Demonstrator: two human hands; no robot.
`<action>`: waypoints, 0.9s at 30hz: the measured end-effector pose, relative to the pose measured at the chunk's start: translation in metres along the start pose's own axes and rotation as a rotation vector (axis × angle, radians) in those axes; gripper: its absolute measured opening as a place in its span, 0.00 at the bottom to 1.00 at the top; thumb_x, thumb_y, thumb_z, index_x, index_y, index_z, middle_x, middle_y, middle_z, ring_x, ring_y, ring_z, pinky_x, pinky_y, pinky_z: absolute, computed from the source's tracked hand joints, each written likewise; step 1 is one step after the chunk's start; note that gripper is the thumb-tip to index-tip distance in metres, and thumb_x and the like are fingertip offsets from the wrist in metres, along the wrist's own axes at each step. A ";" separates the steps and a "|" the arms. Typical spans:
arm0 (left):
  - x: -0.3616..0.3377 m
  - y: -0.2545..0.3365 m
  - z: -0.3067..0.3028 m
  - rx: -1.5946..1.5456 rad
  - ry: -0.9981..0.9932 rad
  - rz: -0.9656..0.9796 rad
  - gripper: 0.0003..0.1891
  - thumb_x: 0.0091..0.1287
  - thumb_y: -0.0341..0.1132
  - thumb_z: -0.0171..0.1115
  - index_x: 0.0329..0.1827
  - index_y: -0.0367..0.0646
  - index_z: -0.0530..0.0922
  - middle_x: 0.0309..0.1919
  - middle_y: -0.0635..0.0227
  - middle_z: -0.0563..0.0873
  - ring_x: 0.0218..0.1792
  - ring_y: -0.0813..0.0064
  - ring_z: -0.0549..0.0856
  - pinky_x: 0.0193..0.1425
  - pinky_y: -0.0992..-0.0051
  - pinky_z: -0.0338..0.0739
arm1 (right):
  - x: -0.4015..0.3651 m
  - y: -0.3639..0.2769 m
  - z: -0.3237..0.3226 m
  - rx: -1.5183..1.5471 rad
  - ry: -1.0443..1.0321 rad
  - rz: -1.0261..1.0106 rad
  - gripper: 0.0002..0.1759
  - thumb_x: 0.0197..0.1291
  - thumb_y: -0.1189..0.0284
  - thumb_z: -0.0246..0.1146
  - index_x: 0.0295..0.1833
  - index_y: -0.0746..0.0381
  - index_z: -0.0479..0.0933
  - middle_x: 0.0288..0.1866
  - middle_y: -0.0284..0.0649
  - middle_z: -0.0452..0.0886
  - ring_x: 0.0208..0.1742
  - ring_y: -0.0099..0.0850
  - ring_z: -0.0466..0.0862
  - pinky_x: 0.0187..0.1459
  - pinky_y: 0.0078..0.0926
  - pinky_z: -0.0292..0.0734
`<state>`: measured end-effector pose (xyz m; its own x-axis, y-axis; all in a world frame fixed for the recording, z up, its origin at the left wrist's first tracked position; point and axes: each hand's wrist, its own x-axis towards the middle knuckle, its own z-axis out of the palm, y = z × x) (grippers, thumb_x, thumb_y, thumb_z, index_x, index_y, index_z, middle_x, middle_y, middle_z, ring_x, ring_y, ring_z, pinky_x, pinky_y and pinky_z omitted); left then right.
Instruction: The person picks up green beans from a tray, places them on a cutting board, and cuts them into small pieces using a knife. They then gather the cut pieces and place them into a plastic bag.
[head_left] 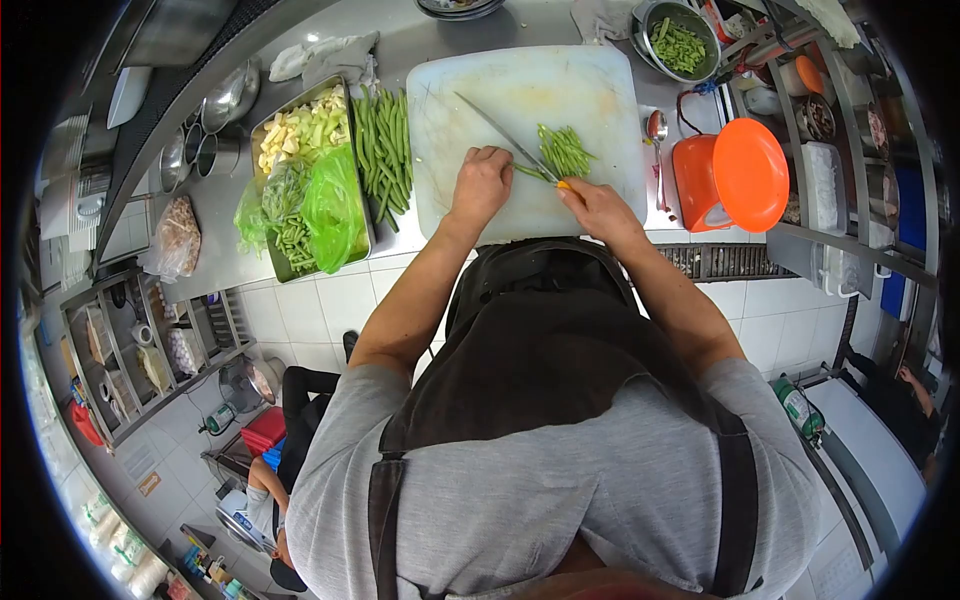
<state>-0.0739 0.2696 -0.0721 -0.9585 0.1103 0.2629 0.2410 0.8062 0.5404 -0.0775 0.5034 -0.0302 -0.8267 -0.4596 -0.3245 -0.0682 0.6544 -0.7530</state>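
White plastic board (600, 90), left hand (481, 184) pinning slim green beans (565, 150), right hand (600, 207) gripping knife (500, 128)

Steel tray (254, 130), bench left: pale vegetable chunks (305, 125), green plastic bags (335, 205). Crumpled cloth (325, 55) behind it. Orange lidded jug (735, 175), right; spoon (657, 135) just beside. Steel bowl (648, 20) of chopped greens, far right. Metal pots (225, 100), far left.
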 end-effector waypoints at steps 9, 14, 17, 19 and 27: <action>0.000 0.009 0.008 -0.050 -0.011 0.022 0.07 0.57 0.21 0.65 0.38 0.40 0.83 0.35 0.59 0.87 0.39 0.53 0.83 0.47 0.60 0.80 | -0.039 0.000 -0.024 -0.040 -0.062 0.036 0.21 0.74 0.55 0.55 0.57 0.60 0.79 0.37 0.57 0.84 0.43 0.58 0.83 0.46 0.50 0.75; -0.001 0.010 0.010 -0.050 0.012 0.026 0.07 0.57 0.20 0.65 0.37 0.40 0.83 0.35 0.59 0.87 0.39 0.53 0.83 0.47 0.61 0.80 | -0.003 0.005 -0.001 -0.040 -0.014 -0.033 0.20 0.74 0.55 0.54 0.54 0.60 0.79 0.37 0.59 0.84 0.43 0.59 0.83 0.45 0.54 0.74; -0.001 0.009 0.008 -0.055 0.015 0.029 0.07 0.57 0.20 0.64 0.37 0.40 0.83 0.35 0.59 0.87 0.39 0.53 0.83 0.46 0.61 0.80 | 0.006 0.001 0.001 0.010 0.008 -0.049 0.19 0.74 0.56 0.55 0.54 0.60 0.79 0.38 0.58 0.84 0.43 0.59 0.83 0.45 0.54 0.74; 0.000 0.010 0.008 -0.063 0.016 0.024 0.07 0.57 0.20 0.64 0.36 0.40 0.83 0.35 0.59 0.88 0.39 0.54 0.83 0.46 0.61 0.80 | -0.002 -0.004 -0.006 0.017 0.011 -0.016 0.19 0.73 0.57 0.56 0.55 0.61 0.79 0.40 0.58 0.84 0.44 0.59 0.83 0.46 0.53 0.74; -0.002 0.011 0.008 -0.050 0.024 0.026 0.07 0.56 0.20 0.64 0.36 0.40 0.83 0.34 0.60 0.87 0.38 0.54 0.83 0.45 0.61 0.80 | 0.008 -0.002 0.000 -0.017 -0.008 -0.049 0.21 0.74 0.56 0.56 0.56 0.61 0.80 0.38 0.57 0.84 0.44 0.57 0.83 0.46 0.49 0.76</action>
<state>-0.0705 0.2824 -0.0731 -0.9480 0.1168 0.2961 0.2739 0.7731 0.5721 -0.0841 0.4989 -0.0312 -0.8179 -0.4959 -0.2919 -0.1180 0.6410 -0.7584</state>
